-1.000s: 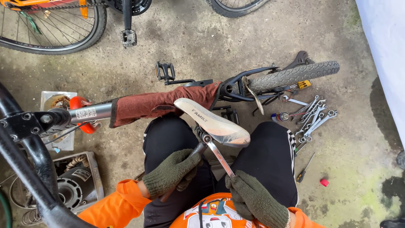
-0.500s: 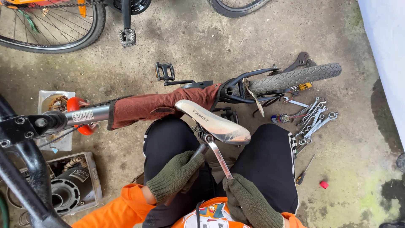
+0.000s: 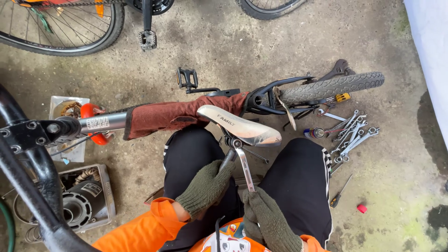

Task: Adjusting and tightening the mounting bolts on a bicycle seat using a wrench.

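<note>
A small bicycle lies in front of me, its white saddle over my knees and a reddish cloth draped on the frame. My left hand, in a green knit glove, grips the dark seat post just under the saddle. My right hand, also gloved, holds the lower end of a silver wrench whose head sits on the clamp bolt beneath the saddle. The rear tyre points right.
Several loose wrenches and a screwdriver lie on the concrete at the right, with a small red cap. A box with a metal engine part stands at the left. Another bicycle's wheel and pedal are at the top.
The view has shifted slightly. My left hand has slid a little up the seat post; the wrench stays on the bolt under the saddle.
</note>
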